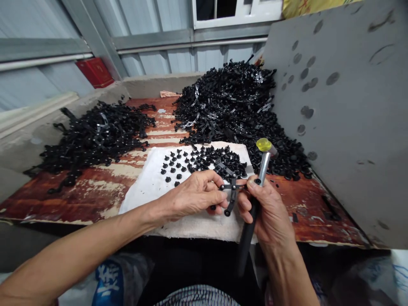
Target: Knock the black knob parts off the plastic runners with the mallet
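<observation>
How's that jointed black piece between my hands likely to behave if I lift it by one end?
The jointed black piece would probably swing or fold, since round pivots seem to join its links. It's likely light, as the links look slim.

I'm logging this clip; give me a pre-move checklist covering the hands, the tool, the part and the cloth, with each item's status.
1. Linkage held in the left hand: ok, fingers grip its left side.
2. Hammer held in the right hand: ok, fingers wrap its dark handle.
3. Yellow hammer head clear of the linkage: ok, it stands beyond the right hand.
4. White cloth beneath the held linkage: ok.
5. Small black pieces all spaced apart: not ok, spread out at the left but crowded at the right.
6. Linkage joints fully seated: cannot tell, too small.
</observation>
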`<state>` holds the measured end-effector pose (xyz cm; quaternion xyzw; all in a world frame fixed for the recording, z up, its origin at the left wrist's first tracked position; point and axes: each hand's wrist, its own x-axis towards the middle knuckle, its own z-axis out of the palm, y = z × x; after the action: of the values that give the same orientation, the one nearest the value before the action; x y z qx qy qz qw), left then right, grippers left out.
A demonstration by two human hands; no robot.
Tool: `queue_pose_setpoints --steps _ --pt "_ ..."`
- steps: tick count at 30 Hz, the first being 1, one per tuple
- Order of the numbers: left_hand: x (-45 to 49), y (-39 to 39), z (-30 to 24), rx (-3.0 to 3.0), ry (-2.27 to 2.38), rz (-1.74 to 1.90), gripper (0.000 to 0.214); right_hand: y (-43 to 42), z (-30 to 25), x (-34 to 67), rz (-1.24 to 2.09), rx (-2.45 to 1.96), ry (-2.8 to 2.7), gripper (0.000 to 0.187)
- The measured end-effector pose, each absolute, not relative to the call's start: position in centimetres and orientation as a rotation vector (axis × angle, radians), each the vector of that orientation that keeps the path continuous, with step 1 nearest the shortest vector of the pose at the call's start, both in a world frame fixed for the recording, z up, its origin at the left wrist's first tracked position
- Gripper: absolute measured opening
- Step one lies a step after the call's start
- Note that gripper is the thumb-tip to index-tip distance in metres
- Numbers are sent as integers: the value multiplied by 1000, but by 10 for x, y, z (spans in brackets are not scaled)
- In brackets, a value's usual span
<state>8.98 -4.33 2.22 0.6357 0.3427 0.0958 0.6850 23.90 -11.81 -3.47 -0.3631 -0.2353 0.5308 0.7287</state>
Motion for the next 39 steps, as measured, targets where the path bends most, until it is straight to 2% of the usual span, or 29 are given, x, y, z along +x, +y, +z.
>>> queue_pose_setpoints --steps 9,19,28,39 --pt "82 -36 21 1464 772 314 13 -119 -35 239 1192 -793 -473 30" --pt "82 -45 22 1143 806 545 37 -119 -34 239 1175 -749 -454 30" --pt "93 -58 14 990 829 511 22 -119 -34 240 1183 -726 -463 30" --pt "102 -56 8 1033 793 691 34 -121 -34 238 1180 -768 -495 29"
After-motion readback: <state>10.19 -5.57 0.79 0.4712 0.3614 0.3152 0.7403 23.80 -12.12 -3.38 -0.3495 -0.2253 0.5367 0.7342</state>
